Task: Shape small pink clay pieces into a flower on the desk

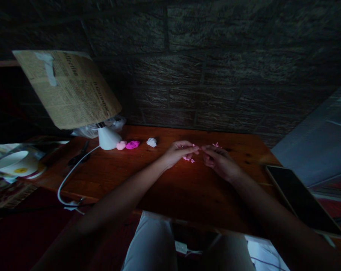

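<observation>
My left hand (179,153) is closed in a pinch above the middle of the wooden table, with a small pink bit (193,145) showing at its fingertips. It looks like soft modelling clay. Close by on the right, my right hand (219,160) has its thumb and fingers pressed together, the tips nearly meeting those of the left. Anything between them is too small to make out. Under the left fingertips lie several pink scraps (188,159). Another thin pink piece (216,144) sits just behind my right hand.
A light pink lump (121,145), a magenta lump (132,144) and a white lump (151,142) rest left on the table (170,188). Beside them stands a lamp (109,138) with a newspaper-covered shade, its cable (63,180) hanging forward. Dark scissors (78,155) and a tablet (303,199) flank the area.
</observation>
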`<state>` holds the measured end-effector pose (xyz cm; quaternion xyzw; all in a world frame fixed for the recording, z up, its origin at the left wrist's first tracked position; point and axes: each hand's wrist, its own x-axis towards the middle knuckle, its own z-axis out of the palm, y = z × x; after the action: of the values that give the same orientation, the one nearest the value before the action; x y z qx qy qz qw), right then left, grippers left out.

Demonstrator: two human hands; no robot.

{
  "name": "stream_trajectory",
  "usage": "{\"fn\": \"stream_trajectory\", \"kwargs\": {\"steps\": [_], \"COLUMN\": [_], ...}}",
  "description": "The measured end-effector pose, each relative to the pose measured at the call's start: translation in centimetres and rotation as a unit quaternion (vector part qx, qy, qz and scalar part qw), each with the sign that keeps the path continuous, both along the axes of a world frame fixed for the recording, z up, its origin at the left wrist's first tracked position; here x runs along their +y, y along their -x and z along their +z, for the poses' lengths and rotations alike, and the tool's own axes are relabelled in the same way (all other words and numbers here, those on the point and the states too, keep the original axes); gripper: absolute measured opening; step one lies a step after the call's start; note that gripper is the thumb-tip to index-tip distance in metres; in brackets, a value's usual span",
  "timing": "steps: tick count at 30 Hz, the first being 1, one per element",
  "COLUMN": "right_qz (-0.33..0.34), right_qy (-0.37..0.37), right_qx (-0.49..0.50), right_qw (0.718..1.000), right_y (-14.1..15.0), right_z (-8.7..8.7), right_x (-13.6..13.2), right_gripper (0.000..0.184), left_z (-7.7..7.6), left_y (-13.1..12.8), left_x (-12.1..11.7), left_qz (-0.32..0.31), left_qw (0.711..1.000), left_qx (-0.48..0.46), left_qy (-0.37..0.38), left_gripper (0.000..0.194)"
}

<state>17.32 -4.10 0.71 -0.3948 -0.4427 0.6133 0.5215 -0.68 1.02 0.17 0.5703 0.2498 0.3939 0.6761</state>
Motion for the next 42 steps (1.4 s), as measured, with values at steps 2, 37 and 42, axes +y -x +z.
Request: {"fn": "stream_trajectory", "kwargs": {"steps": [2,37,42], "right_qz": [0.003,-0.076,-0.085], "right_qy": [-0.002,-0.058,-0.054], "right_qx": [-0.007,-0.116,-0.085], "right_qw": [1.0,0.989,0.991], "right_y": [0.04,0.22,0.28], "right_z": [-0.09,0.59,0.55], "right_x": [0.01,-0.3,-0.31], "right_gripper": [0.033,0.036,0.035], "left_z": [0.17,0.06,0.21], "left_y": [-0.03,0.06,-0.05], "left_x": [-0.12,-0.58,-0.72], "left_qz": [-0.006,-0.054,-0.044], "left_qw": [1.0,0.99,0.99], "left_qx": [-0.006,0.114,0.117], "left_qy": [-0.003,-0.059,-0.065], "left_gripper": [0.032,0.042,0.039]}}
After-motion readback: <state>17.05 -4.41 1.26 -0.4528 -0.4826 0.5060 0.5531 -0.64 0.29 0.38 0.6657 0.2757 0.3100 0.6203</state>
